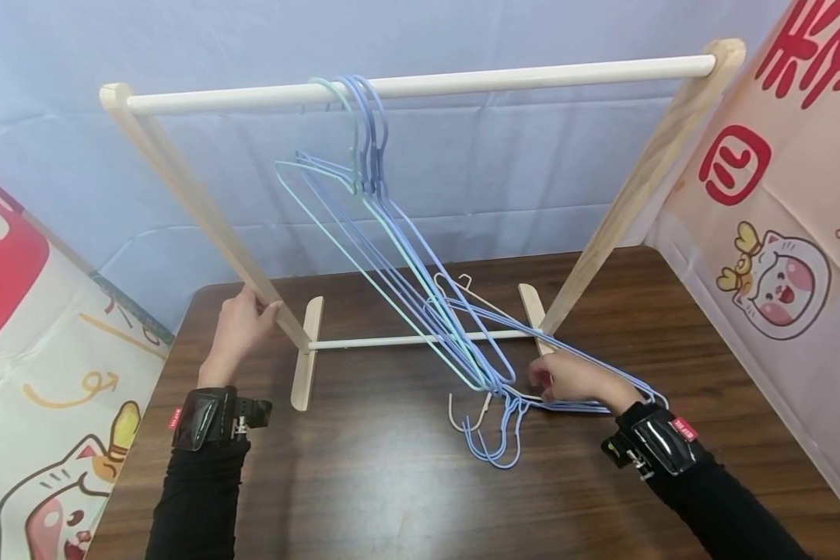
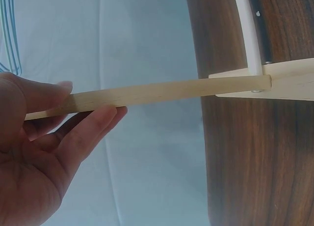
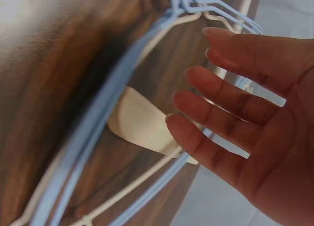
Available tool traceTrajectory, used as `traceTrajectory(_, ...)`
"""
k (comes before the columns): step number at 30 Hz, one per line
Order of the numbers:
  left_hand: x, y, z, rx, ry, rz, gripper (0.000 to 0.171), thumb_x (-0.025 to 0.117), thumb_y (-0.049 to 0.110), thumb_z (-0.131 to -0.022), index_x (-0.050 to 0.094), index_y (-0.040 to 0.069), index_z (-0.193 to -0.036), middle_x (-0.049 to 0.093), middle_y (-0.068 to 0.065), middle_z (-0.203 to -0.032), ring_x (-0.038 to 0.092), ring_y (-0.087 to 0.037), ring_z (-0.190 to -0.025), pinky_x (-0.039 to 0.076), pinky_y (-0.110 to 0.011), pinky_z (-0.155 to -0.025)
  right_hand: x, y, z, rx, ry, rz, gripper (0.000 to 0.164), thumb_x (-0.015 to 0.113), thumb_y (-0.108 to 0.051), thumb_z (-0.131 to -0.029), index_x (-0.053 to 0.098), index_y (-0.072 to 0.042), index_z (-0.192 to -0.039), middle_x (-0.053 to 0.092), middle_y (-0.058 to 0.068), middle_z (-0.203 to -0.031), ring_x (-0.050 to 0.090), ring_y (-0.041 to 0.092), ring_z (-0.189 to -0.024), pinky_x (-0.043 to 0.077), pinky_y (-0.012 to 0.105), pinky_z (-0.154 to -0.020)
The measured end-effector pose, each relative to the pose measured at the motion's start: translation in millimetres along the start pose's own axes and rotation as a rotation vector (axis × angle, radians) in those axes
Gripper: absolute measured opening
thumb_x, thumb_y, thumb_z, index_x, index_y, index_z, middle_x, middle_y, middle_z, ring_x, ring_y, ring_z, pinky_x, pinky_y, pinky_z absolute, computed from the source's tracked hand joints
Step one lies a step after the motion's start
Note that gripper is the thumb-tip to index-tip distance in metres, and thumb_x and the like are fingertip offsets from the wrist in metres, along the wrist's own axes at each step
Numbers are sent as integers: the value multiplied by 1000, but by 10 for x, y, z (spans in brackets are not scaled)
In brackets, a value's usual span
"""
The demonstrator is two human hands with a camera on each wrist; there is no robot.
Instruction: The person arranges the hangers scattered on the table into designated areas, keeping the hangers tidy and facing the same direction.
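Note:
A small wooden clothes rack with a white top bar point(image 1: 532, 78) stands on the table. Its left upright point(image 2: 157, 92) is pinched between the thumb and fingers of my left hand point(image 1: 234, 330), low down near the foot. Several blue hangers point(image 1: 369, 140) and a mint green hanger point(image 1: 355, 136) hang from the bar, left of its middle. On the tabletop under them lie more blue hangers point(image 3: 105, 100) and cream hangers point(image 3: 142, 177), hooks pointing toward me. My right hand point(image 1: 581, 377) is over this pile by the right foot, its fingers point(image 3: 206, 142) spread and relaxed, holding nothing.
The rack's right upright point(image 1: 623, 179) leans outward in the head view, and a thin white lower rod point(image 1: 385, 341) joins the two feet. Behind the dark wooden table point(image 1: 364, 498) hangs a pale blue cloth point(image 1: 518, 171). Printed cartoon sheets point(image 1: 812, 202) flank both sides.

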State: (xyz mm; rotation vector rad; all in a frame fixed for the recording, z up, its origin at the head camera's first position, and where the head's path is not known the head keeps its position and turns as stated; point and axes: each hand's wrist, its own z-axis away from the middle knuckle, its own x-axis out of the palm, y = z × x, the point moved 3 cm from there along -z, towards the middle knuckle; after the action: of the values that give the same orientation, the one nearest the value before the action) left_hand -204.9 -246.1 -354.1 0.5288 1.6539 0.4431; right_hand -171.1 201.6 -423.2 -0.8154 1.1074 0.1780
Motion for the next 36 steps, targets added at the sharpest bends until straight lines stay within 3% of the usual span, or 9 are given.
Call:
traceTrajectory(12, -2, 11, 3, -4, 0, 7, 34, 51, 11, -93, 45, -16, -113, 59, -33, -88, 59, -29, -59, 36, -30, -42, 195, 76, 26, 1, -52, -12, 27, 64, 10, -58, 54, -11, -72, 44, -9, -57, 39, 4, -51, 33, 22, -48)
traceTrajectory(17, -7, 20, 5, -2, 3, 9, 34, 52, 10, -92, 45, -17, -112, 59, -33, -88, 60, -30, -59, 35, -30, -41, 241, 79, 28, -5, -30, 24, 31, 60, 13, -56, 53, -12, -72, 42, -10, -56, 38, 5, -51, 31, 22, -46)
traceTrajectory(24, -10, 19, 4, 0, 3, 9, 33, 51, 11, -93, 45, -16, -111, 58, -33, -90, 61, -34, -65, 36, -30, -42, 288, 81, 14, 31, -23, 64, 33, 62, 14, -61, 51, -15, -72, 43, -8, -59, 39, 8, -53, 32, 23, -47)
traceTrajectory(30, -10, 19, -1, 8, 9, 4, 33, 52, 11, -92, 46, -16, -111, 59, -32, -88, 61, -35, -66, 37, -31, -44, 325, 56, 11, 86, -33, 150, 34, 61, 14, -64, 50, -17, -72, 47, -5, -64, 42, 11, -58, 35, 27, -49)
traceTrajectory(36, -13, 22, 2, 2, 4, 4, 34, 51, 11, -93, 45, -16, -113, 59, -33, -89, 61, -36, -68, 38, -31, -45, 339, 21, 21, 72, -30, 246, 35, 61, 13, -64, 47, -18, -71, 44, -5, -67, 42, 12, -59, 37, 31, -50)
